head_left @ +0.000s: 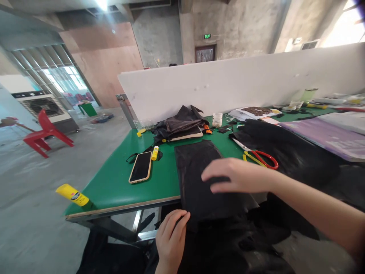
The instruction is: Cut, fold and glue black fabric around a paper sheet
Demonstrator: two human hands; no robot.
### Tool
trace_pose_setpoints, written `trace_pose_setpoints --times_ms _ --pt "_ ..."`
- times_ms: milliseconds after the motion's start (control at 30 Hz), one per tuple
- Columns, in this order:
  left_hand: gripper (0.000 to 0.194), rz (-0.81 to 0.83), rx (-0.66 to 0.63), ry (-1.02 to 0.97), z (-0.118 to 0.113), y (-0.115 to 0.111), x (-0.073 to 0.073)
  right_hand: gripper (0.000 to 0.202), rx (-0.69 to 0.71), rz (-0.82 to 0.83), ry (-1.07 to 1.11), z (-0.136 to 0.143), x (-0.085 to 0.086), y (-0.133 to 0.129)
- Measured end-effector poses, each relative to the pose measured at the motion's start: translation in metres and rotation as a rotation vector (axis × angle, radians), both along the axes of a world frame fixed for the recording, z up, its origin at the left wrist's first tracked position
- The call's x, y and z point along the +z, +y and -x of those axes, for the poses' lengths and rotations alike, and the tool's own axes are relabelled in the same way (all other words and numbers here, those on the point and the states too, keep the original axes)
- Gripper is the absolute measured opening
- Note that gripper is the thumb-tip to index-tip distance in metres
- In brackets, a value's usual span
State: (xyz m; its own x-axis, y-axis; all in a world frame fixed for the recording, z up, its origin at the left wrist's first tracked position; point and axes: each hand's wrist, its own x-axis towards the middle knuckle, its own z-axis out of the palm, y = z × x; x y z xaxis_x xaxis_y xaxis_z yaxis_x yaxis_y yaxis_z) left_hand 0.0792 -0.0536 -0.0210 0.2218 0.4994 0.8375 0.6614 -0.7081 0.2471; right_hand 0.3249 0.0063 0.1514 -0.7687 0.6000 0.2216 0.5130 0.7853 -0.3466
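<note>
A flat, dark rectangular piece, like a black sheet (pixel 196 163), lies over the table's front edge toward me. My left hand (pixel 172 236) has its fingertips closed on the near left edge of it. Above the right part of the sheet, my right hand (pixel 232 176) hovers with thumb and fingers apart, holding nothing. Scissors (pixel 258 156) with red and yellow handles rest just beyond my right hand, blades pointing away to the left. Whether the sheet is a single layer or wraps something stiff, I cannot tell.
The green table (pixel 114 186) carries a phone (pixel 140 167), a small glue stick (pixel 155 153), a larger yellow glue tube (pixel 72 195) at the left corner, piled black material (pixel 182 120), black cloth (pixel 285 152) and a purple packet (pixel 327 135). A white partition (pixel 228 83) stands behind.
</note>
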Motion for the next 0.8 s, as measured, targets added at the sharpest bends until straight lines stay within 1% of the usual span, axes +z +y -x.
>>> trace_pose_setpoints --times_ms 33,67,133,233,300,367,467,567,667,800 --pt "0.031 0.009 0.006 0.002 0.000 -0.001 0.002 0.035 0.029 0.020 -0.051 -0.011 -0.011 -0.015" --pt "0.031 0.021 0.012 0.006 0.000 -0.002 0.004 0.041 0.027 0.025 -0.080 -0.020 -0.023 -0.028" --pt "0.031 0.045 0.019 0.015 -0.001 -0.003 0.008 0.045 -0.031 0.015 -0.106 -0.035 -0.049 -0.044" --pt "0.030 0.074 0.028 0.011 -0.002 -0.004 0.015 0.042 -0.147 -0.071 -0.104 -0.044 -0.080 -0.055" --pt "0.029 0.089 0.040 0.002 -0.004 -0.004 0.020 0.039 -0.203 -0.136 -0.079 -0.044 -0.092 -0.057" --pt "0.028 0.100 0.056 -0.004 -0.006 -0.004 0.025 0.036 -0.231 -0.191 -0.042 -0.040 -0.097 -0.058" --pt "0.027 0.106 0.067 -0.013 -0.008 -0.004 0.032 0.033 -0.232 -0.246 0.011 -0.033 -0.099 -0.059" --pt "0.027 0.117 0.048 -0.019 -0.009 -0.004 0.035 0.033 -0.244 -0.313 0.033 -0.030 -0.100 -0.060" --pt "0.029 0.091 0.034 -0.004 -0.007 -0.002 0.031 0.033 -0.223 -0.411 0.007 -0.031 -0.101 -0.063" --pt "0.031 0.019 0.000 0.012 -0.005 -0.002 0.020 0.031 -0.175 -0.532 -0.005 -0.033 -0.101 -0.065"
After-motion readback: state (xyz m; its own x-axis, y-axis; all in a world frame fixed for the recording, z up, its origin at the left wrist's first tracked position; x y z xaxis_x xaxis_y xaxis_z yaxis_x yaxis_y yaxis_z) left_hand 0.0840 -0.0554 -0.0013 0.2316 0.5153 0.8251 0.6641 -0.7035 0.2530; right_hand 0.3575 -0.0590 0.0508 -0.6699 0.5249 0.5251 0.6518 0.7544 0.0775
